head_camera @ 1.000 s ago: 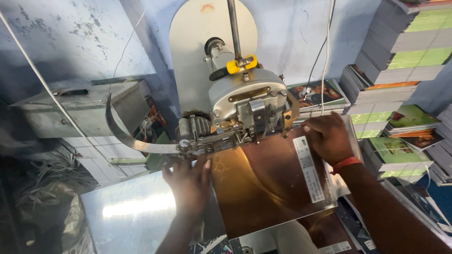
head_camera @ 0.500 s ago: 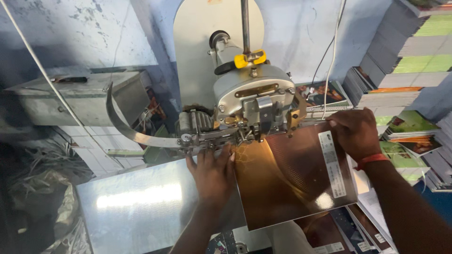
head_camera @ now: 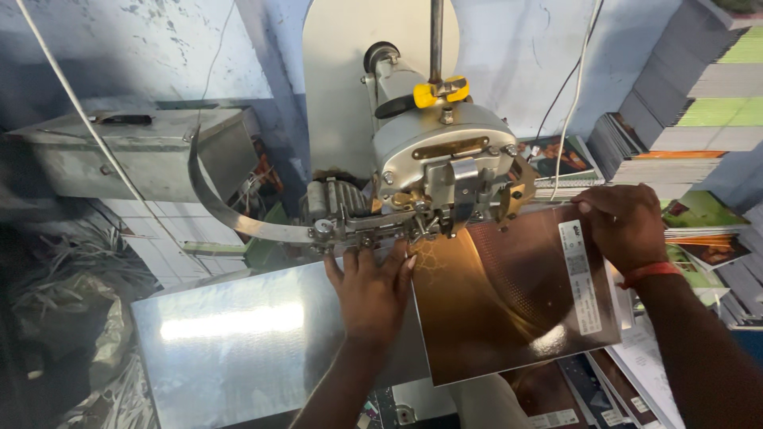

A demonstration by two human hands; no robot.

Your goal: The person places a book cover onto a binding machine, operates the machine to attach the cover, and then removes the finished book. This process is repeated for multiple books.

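Under the stitcher head (head_camera: 445,171): feeding booklet (head_camera: 517,302) spine in, left hand (head_camera: 369,290) pressing flat with fingers spread, right hand (head_camera: 624,226) gripping far edge. Next, probably: keeping spine aligned.

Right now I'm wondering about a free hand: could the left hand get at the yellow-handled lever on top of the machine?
Probably yes. The left hand lies flat at the brown cover's edge, holding nothing. The yellow-handled lever sits exposed above, though the machine head stands between them, so the hand must go up and over.
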